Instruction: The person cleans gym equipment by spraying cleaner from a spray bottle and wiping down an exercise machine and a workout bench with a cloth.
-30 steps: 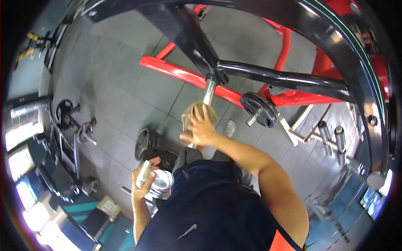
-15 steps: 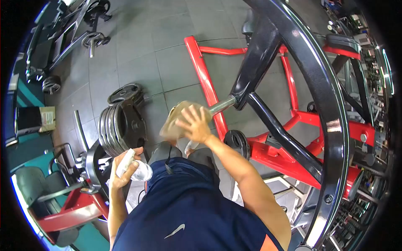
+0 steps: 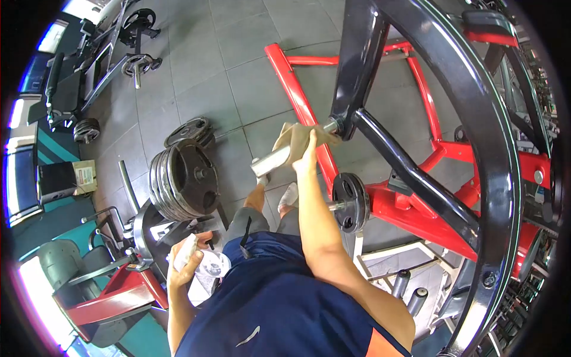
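My right hand (image 3: 306,156) grips a tan cloth (image 3: 291,140), which is folded over a bare metal weight peg (image 3: 272,162). The peg juts out from the black arm (image 3: 360,65) of a red and black gym machine, and its free end shows to the left of the cloth. Held low on the left, near my waist, is a clear spray bottle (image 3: 212,263) with a white trigger head; my left hand (image 3: 185,262) is closed around its neck.
Several weight plates (image 3: 193,178) hang on a rack at my left. Another plate (image 3: 351,202) sits low on the machine's right side. The red frame (image 3: 300,95) runs along the grey tiled floor (image 3: 202,71). A curved black beam (image 3: 496,178) rises on the right.
My right hand has moved from above the peg's end to wrap the cloth around the peg, further up and right. My left hand still holds the spray bottle.
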Demonstrator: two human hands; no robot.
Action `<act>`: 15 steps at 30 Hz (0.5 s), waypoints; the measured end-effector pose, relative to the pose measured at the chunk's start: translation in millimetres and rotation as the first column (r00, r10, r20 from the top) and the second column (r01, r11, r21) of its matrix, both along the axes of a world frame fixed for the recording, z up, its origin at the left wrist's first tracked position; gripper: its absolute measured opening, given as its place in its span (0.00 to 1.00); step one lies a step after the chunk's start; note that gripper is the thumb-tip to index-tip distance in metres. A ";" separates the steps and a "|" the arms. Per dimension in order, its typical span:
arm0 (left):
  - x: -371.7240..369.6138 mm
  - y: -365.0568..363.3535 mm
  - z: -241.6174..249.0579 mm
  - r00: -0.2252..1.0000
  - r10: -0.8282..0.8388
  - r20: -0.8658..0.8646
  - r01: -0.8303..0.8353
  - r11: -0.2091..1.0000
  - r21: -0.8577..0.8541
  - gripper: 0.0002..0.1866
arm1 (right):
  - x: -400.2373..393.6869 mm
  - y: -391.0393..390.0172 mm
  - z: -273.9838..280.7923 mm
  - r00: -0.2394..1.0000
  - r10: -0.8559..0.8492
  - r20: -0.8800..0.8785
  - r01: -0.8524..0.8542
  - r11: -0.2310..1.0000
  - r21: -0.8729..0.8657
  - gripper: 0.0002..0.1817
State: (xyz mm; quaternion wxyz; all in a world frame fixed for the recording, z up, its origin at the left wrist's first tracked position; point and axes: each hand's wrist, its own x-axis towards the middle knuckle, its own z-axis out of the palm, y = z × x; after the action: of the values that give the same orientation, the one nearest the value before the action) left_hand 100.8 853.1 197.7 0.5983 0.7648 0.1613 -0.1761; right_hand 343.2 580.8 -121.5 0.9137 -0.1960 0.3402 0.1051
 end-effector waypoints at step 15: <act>32.4 -25.9 -10.4 0.966 -0.243 0.092 0.258 0.939 -0.226 0.18 | 71.4 12.4 66.4 0.529 0.067 -0.846 -0.621 -0.649 -0.440 0.49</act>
State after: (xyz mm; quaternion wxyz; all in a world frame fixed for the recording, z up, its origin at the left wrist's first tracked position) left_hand 133.2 827.2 187.3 0.6623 0.7078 0.0217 -0.2448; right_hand 414.7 593.3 -55.1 0.0857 -0.9293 0.2840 0.2199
